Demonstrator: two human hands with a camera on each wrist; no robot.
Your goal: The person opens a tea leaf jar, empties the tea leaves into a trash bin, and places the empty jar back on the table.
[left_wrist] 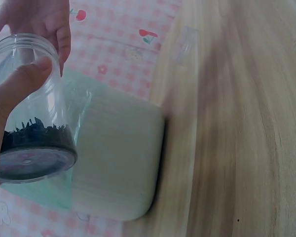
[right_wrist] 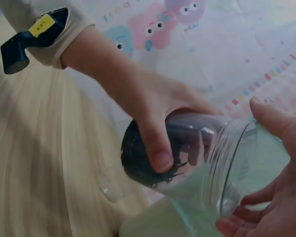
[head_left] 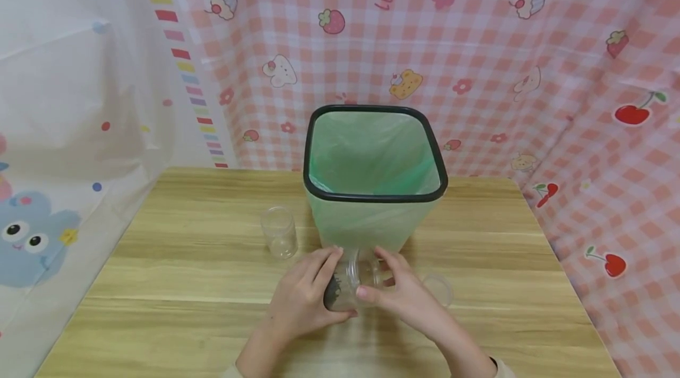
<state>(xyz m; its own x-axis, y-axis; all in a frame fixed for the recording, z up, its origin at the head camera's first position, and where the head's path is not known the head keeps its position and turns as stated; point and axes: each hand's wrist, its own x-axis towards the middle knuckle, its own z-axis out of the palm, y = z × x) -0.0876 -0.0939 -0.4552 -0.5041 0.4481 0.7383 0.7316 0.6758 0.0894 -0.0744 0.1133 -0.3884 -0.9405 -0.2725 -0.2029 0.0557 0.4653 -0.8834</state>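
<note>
A clear jar [head_left: 340,289] with a ridged neck lies tilted in the air, its mouth toward the right. Dark, shredded contents [left_wrist: 37,136] are gathered at its base. My left hand [head_left: 303,292] grips the jar round its body, thumb along the near side. Around the mouth end curl the thumb and fingers of my right hand [head_left: 406,295]; whether a separate clear piece is between them is hard to tell. To the left stands a clear cup [head_left: 279,233]. A clear round piece, like a lid [head_left: 438,290], is partly hidden behind the right hand.
Just beyond my hands stands a pale green bin [head_left: 366,221] with a black rim, lined with a green bag [head_left: 404,174]. It is on the wooden table [head_left: 186,266]. Patterned cloth [head_left: 361,59] hangs behind and at the sides.
</note>
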